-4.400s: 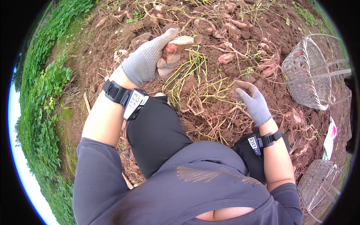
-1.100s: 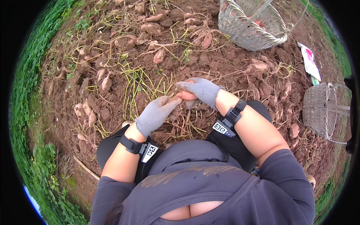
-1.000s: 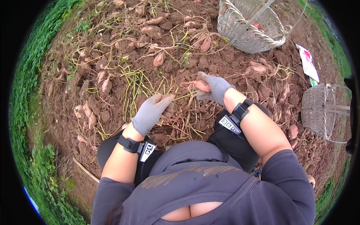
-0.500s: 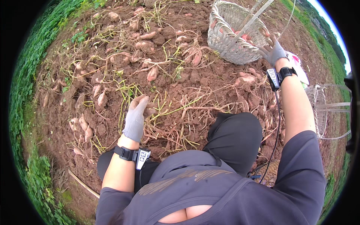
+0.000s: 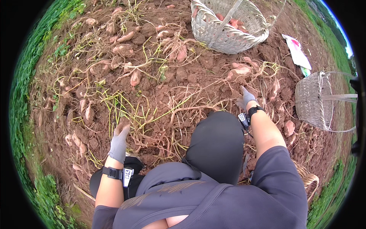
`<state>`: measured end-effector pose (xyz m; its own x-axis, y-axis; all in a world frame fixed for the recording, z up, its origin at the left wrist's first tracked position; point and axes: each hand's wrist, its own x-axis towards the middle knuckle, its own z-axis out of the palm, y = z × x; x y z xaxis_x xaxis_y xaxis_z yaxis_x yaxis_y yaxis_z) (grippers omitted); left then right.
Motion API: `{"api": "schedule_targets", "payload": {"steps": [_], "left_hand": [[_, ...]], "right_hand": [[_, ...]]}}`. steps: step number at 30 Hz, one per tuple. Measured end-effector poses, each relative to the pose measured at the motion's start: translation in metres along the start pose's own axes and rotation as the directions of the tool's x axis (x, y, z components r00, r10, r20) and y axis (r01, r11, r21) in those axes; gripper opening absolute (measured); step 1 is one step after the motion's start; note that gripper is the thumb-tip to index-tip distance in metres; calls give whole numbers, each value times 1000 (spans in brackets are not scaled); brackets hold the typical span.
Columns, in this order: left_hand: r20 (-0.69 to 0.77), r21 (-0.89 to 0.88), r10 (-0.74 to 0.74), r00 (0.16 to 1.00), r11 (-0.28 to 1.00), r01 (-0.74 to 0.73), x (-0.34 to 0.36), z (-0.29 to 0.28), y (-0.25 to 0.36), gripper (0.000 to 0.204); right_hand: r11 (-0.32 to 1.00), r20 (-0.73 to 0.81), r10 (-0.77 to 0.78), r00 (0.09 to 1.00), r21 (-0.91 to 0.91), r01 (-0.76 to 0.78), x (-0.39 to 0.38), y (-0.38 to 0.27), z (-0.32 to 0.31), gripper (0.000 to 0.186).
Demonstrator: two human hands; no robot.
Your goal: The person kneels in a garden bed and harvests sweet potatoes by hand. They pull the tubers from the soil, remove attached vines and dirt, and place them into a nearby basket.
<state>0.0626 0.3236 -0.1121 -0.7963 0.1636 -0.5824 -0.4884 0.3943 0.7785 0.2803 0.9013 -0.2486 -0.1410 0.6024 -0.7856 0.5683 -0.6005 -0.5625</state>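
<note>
And the right hand (image 5: 247, 99), in a grey knitted glove, is back from the basket! Half a second ago it was up at the rim with a root at its fingers; now it's low over the soil (image 5: 207, 78), fingers stretched out, nothing in its grip. That suggests the root has landed in the pale woven basket (image 5: 207, 33), leaving this hand free. The left hand (image 5: 119, 144), gloved alike, hangs half open beside the yellow-green cut stems (image 5: 114, 105); no root shows in it, though its palm side is partly hidden.

Now the count: two hands, two handled baskets in clear view, the second a greyer woven basket (image 5: 309, 100) at right, plus one tan wicker edge (image 5: 310, 177) lower down. One white bag with a pink patch (image 5: 296, 52). Pinkish-red sweet potatoes (image 5: 234, 23) overlap in the first basket, several at least; the dusty pink roots (image 5: 240, 71) across the ground are too tangled to number.
</note>
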Motion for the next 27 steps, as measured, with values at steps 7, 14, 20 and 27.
{"api": "schedule_targets", "payload": {"steps": [7,14,20,27], "left_hand": [[-82,-30,-41,996,999,38,17,-10,-8,64],[-84,46,-77,993,996,81,20,-3,-16,60],[-14,221,-150,989,964,150,22,22,5,68],[106,323,-147,983,941,106,20,32,13,67]], "right_hand": [[952,-493,-151,857,-306,-8,63,-74,36,116],[951,-563,-68,823,-286,-118,73,-112,82,144],[993,-499,37,866,-77,-87,110,-93,63,132],[967,58,-70,996,250,53,132,-58,10,79]]}}
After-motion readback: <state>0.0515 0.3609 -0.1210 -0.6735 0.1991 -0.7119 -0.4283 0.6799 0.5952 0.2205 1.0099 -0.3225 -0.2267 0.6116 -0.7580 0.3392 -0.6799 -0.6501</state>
